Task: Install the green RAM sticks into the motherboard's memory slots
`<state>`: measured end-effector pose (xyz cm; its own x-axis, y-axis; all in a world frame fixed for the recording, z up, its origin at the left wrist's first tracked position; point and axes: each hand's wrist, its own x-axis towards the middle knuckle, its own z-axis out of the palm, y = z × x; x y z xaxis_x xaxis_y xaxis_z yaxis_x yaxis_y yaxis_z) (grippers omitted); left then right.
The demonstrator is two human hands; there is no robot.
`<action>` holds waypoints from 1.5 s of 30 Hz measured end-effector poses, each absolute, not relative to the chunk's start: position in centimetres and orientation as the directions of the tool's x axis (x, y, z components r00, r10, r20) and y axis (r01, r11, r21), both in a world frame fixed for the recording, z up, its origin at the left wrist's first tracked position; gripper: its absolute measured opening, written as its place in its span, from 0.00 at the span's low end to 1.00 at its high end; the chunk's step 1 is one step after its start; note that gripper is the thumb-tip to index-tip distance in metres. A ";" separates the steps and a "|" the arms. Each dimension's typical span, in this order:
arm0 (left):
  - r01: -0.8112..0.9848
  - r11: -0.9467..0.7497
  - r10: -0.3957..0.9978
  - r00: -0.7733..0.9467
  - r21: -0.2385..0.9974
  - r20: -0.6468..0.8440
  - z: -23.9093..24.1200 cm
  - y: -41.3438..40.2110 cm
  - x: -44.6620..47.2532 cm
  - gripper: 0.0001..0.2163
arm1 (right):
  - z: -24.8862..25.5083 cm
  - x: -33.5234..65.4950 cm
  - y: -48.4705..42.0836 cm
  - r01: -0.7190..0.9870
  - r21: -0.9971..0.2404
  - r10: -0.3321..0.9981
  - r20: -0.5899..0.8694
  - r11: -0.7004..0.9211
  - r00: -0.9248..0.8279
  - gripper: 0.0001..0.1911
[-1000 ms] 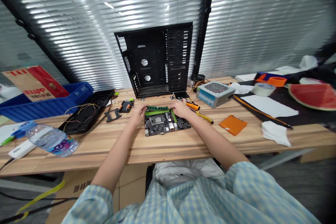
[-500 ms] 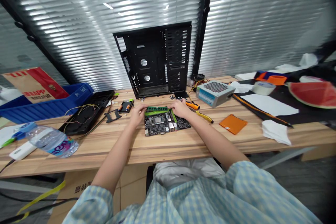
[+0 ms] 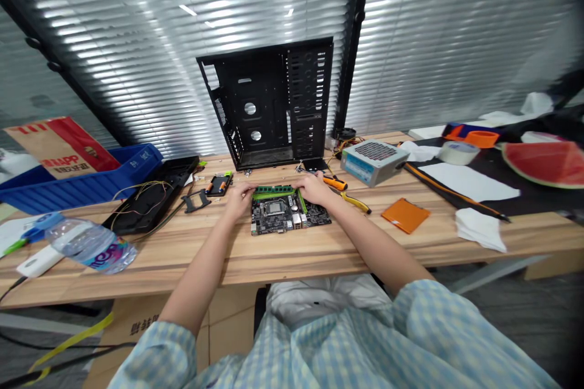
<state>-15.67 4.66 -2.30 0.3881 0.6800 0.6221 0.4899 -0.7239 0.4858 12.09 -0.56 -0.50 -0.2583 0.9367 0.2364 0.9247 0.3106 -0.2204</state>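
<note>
A black motherboard (image 3: 279, 217) with bright green slots lies flat on the wooden table. Along its far edge runs a green RAM stick (image 3: 275, 189), lined up with the slots there; whether it is seated I cannot tell. My left hand (image 3: 239, 199) grips the stick's left end, thumb and fingers closed. At the other end, my right hand (image 3: 312, 188) pinches the stick's right tip. A square processor (image 3: 274, 208) shows bare in the middle of the board. Orange-handled pliers (image 3: 335, 183) and a yellow-handled tool (image 3: 356, 202) lie just right of my right hand.
Behind the board stands an open black computer case (image 3: 269, 103). A power supply (image 3: 374, 161) and an orange drive caddy (image 3: 406, 215) are to the right. Left lie a black bracket (image 3: 196, 201), a tipped plastic bottle (image 3: 91, 246) and a blue bin (image 3: 137, 167).
The motherboard has shifted very slightly away from me. Both hands keep their grip at the RAM stick's ends; nothing else has visibly moved.
</note>
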 end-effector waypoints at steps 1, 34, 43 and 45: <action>0.491 -0.721 0.682 0.381 0.489 0.624 -2.3 4.7 -15.7 0.09 | -0.6 12.2 -0.5 0.923 -0.223 0.936 0.235 0.313 -0.260 0.24; 0.536 -0.644 0.756 0.336 0.546 0.562 -1.8 4.5 -15.8 0.07 | 0.2 12.1 -1.5 0.949 -0.071 0.926 0.254 0.307 -0.280 0.19; 0.524 -0.643 0.762 0.363 0.559 0.536 -1.8 4.5 -15.8 0.08 | 0.7 12.0 -1.7 0.952 -0.064 0.930 0.244 0.299 -0.276 0.18; 0.521 -0.640 0.765 0.361 0.566 0.533 -1.8 4.5 -15.8 0.07 | 0.7 12.1 -1.6 0.954 -0.059 0.932 0.237 0.295 -0.274 0.18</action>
<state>-15.79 4.53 -1.81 0.3607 0.7651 0.5334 0.5206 -0.6397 0.5656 12.06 -1.64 0.69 -0.2737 0.9322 0.2370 0.9536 0.2951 -0.0594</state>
